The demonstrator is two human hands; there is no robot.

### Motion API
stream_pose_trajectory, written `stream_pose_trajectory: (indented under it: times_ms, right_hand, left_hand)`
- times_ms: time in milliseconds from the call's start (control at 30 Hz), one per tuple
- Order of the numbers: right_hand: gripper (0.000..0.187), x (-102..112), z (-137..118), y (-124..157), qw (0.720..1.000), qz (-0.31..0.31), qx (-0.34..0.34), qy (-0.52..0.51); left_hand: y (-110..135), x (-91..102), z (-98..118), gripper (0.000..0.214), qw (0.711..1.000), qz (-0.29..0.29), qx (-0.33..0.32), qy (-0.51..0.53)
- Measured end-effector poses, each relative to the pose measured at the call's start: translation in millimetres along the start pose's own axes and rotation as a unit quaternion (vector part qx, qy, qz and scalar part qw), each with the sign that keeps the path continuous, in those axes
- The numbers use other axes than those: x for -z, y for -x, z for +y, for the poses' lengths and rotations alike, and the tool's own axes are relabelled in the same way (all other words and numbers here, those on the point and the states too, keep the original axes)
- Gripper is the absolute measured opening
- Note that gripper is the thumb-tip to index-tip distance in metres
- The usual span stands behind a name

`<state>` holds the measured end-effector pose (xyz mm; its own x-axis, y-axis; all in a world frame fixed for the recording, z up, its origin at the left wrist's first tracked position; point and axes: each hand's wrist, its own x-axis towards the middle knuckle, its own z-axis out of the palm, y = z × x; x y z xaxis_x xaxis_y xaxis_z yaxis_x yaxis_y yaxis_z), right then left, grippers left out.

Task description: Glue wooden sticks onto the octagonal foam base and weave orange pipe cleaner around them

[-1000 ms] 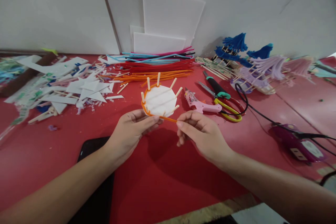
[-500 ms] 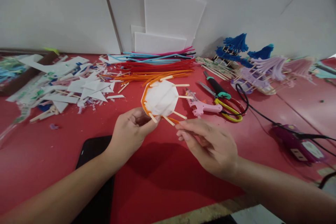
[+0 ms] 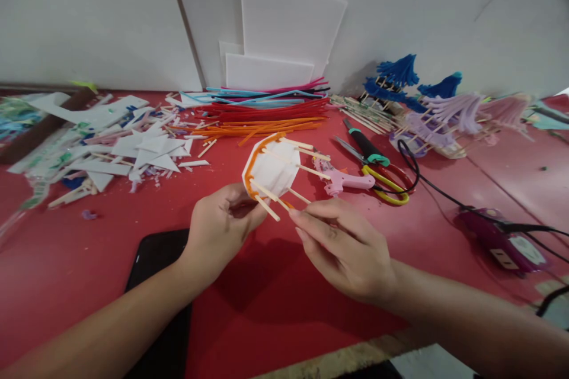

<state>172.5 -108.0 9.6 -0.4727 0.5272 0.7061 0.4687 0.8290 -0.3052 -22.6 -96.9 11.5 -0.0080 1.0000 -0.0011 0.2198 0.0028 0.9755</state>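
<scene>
A white many-sided foam base point(image 3: 278, 173) with several wooden sticks point(image 3: 313, 171) standing out of it is held up above the table by my left hand point(image 3: 222, 228), fingers closed on its near left edge. An orange pipe cleaner point(image 3: 252, 167) runs along the base's left rim, around the feet of the sticks. My right hand point(image 3: 347, 243) pinches the orange strip's loose end near the lower sticks; thumb and forefinger hide most of that end. Just behind the base lies a pink hot glue gun point(image 3: 344, 180).
Scissors with yellow and red handles point(image 3: 391, 192) lie right of the glue gun. Orange, red and blue pipe cleaners point(image 3: 275, 109) are stacked behind. White foam scraps point(image 3: 151, 148) cover the left; a black phone point(image 3: 160, 302) lies near my left arm. A purple power strip point(image 3: 502, 243) sits right.
The base has tilted, so its sticks now point more to the right and toward me. My right hand has shifted slightly left with the strip's end.
</scene>
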Motion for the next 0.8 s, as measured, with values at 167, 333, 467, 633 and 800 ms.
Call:
stream_pose_trajectory:
  times_ms: [167,333,467,633,800]
  right_hand:
    - [0.036,-2,-1,1,0.999,-0.011,0.025,0.039]
    - [0.03,-5,-5,1,0.996,-0.025,0.062,0.059]
    - [0.034,-7,-3,6,0.994,-0.06,0.069,0.062]
    - [0.037,-8,-2,7,0.991,-0.072,0.068,0.095]
    - [0.038,-14,-11,6,0.986,-0.116,0.052,0.106]
  left_hand:
    - [0,-1.2,-1,0.021,1.0,0.011,0.008,-0.012]
    - [-3,-1.3,1,0.013,1.0,0.018,0.014,0.003]
    - [-5,-0.1,3,0.016,0.999,0.0,0.037,0.039]
    - [-8,0.9,-4,0.015,0.995,-0.003,0.068,0.078]
    - [-11,1.7,-13,0.027,0.989,0.003,0.107,0.105]
